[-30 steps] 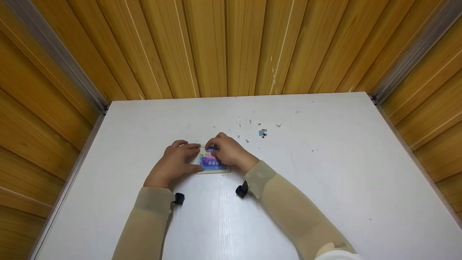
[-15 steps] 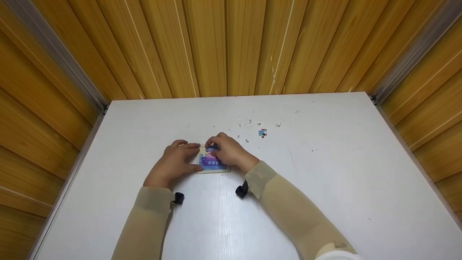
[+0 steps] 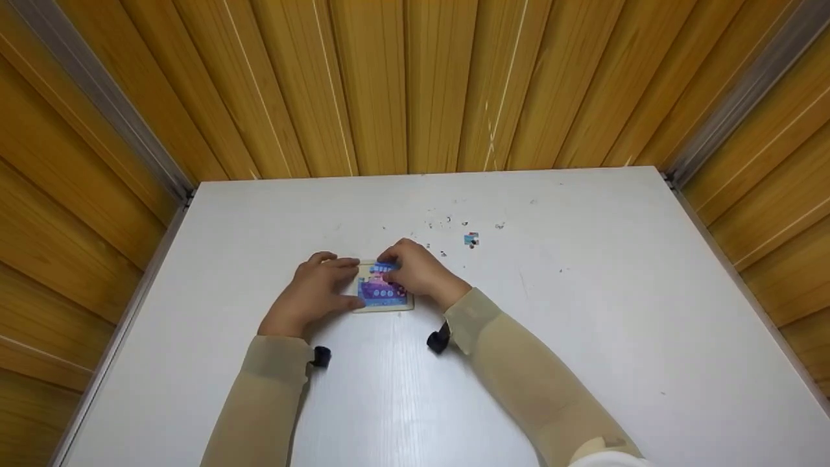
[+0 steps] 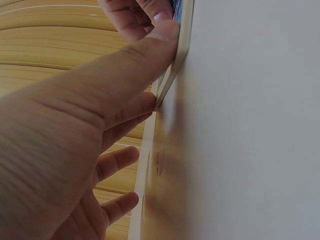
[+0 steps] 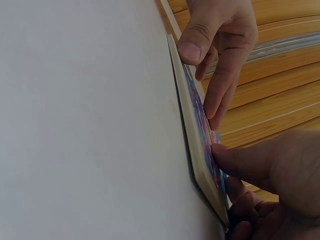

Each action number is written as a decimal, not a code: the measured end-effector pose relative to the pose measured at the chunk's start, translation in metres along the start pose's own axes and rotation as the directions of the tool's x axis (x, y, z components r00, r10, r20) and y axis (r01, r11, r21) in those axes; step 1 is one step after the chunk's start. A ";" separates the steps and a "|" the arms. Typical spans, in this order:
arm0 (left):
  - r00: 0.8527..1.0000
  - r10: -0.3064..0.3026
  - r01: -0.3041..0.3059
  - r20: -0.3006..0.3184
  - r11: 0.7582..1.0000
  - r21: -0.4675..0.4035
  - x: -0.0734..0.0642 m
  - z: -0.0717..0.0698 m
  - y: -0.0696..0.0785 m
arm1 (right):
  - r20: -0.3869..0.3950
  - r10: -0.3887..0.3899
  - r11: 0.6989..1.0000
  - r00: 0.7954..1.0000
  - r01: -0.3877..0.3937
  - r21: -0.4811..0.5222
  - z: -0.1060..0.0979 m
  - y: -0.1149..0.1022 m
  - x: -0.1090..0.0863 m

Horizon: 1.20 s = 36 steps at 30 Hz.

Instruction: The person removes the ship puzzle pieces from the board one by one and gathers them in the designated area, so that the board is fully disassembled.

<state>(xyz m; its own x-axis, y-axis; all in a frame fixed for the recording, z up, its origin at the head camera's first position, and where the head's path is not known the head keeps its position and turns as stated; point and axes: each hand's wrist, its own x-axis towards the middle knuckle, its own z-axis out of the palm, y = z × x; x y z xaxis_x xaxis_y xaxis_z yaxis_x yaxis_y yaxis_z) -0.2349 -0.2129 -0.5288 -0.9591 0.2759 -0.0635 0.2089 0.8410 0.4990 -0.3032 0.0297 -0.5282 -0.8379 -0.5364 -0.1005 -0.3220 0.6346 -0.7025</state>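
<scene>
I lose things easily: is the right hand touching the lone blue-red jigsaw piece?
Apart: the head view shows white tabletop between the right hand and that lone jigsaw piece.

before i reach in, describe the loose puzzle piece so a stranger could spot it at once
On the white table, look beyond and to the right of the right hand. The loose puzzle piece lies there, bigger than the dark specks near it and coloured light blue with red.

Looks like a work booth [image 3: 58, 214]: wood-look panels [image 3: 434, 84] on three sides, grey posts [image 3: 107, 91] at corners, white table [image 3: 616, 311] between.
</scene>
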 end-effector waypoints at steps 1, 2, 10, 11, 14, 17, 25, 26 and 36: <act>1.000 -0.004 0.004 0.000 1.000 0.000 0.000 0.000 0.000 | -0.002 0.001 1.000 1.000 -0.001 0.002 0.000 0.000 0.000; 1.000 -0.007 0.007 0.000 1.000 -0.001 0.000 0.000 0.000 | -0.004 0.000 1.000 1.000 0.000 0.005 0.001 0.001 0.000; 1.000 -0.020 0.020 0.003 1.000 -0.011 -0.001 0.000 0.002 | -0.005 -0.002 1.000 1.000 0.002 0.029 0.000 0.001 -0.001; 1.000 -0.017 0.017 0.003 1.000 -0.011 -0.001 -0.001 0.002 | -0.006 -0.003 1.000 1.000 0.003 0.030 0.000 0.001 -0.001; 1.000 -0.014 0.014 0.004 1.000 -0.016 -0.001 -0.001 0.002 | -0.017 -0.007 0.999 1.000 0.008 0.041 -0.001 0.002 -0.001; 1.000 -0.016 0.016 0.008 1.000 -0.017 -0.001 -0.001 0.001 | -0.028 -0.017 0.998 0.999 0.018 0.052 -0.001 0.002 -0.001; 1.000 -0.016 0.016 0.013 1.000 0.000 -0.002 -0.001 0.001 | -0.048 -0.021 0.997 0.999 0.024 0.070 -0.001 0.002 -0.002; 1.000 -0.014 0.014 0.013 1.000 0.005 -0.002 -0.001 0.001 | -0.053 -0.021 0.997 0.998 0.025 0.069 -0.001 0.002 -0.002; 0.999 -0.042 0.042 0.016 0.999 0.001 0.000 0.000 0.001 | -0.079 -0.036 0.996 0.996 0.042 0.074 -0.002 0.003 -0.002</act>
<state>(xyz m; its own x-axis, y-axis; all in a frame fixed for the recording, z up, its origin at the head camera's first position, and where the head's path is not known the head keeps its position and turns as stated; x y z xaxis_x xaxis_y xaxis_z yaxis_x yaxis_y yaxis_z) -0.2343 -0.2122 -0.5281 -0.9639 0.2478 -0.0978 0.1689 0.8524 0.4949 -0.3034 0.0341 -0.5292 -0.8579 -0.5134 -0.0197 -0.3231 0.5689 -0.7563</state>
